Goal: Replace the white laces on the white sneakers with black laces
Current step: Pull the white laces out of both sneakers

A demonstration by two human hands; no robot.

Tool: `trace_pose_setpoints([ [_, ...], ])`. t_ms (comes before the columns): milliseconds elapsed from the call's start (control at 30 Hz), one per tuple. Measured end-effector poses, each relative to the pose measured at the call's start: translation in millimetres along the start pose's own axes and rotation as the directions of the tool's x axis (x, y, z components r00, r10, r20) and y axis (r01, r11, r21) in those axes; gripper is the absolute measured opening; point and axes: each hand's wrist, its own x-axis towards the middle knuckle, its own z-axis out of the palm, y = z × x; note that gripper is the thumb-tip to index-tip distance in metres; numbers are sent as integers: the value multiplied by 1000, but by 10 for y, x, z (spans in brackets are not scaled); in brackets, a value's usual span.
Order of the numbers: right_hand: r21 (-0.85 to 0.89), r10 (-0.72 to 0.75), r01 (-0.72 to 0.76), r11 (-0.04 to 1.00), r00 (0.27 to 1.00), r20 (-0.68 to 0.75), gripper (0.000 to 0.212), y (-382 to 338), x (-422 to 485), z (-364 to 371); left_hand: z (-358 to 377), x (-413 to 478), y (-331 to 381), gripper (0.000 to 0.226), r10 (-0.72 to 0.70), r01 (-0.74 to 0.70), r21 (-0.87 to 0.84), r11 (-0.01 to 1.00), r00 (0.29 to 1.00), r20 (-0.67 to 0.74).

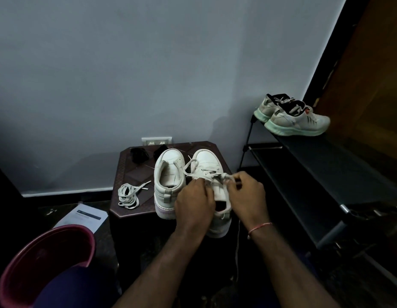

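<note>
While your left hand (194,203) and right hand (247,196) both pinch the white lace (206,173) on the centre-frame sneaker (206,158), only 1 step looks done: bare sneaker (168,165) beside it stripped, coiled lace (126,195) left, 2 black laces (138,154) behind untouched.

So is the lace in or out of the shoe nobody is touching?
Out. That sneaker shows a bare, wide-open top with no lace, and a loose white lace lies bundled on the table beside it.
</note>
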Motion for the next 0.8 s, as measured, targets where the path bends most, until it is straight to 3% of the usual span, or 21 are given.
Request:
trace_pose_setpoints([
  [100, 151, 104, -96, 984, 993, -52, 10, 32, -17, 9, 14, -7, -32, 22, -50, 46, -83, 996, 998, -42],
  [300, 104, 50, -48, 993, 999, -13, 5, -14, -73, 32, 17, -12, -100, 10, 27, -36, -174, 984, 998, -58],
  [367, 114, 14, -15, 993, 1000, 13, 12, -30, -79, 37, 7, -34, -109, 4, 78, -86, -168, 982, 996, -53],
  [467, 260, -47, 26, 965, 996, 71, 30, -78, -92, 70, 4, -49, -102, 21, 105, -109, -112, 988, 994, -43],
  [633, 489, -23, -88, 868, 976, 216, 55, -128, -46, 49, -12, -34, -68, 24, 112, -112, -74, 991, 994, 2],
  [733, 490, 7, -165, 856, 951, 308, 59, -179, 57, 15, -5, -30, -77, 23, 97, -96, -75, 993, 995, 4],
  [800, 558, 82, -258, 788, 944, 320, 57, -262, 136, 9, -3, -25, -71, 26, 78, -77, -75, 994, 997, 6],
])
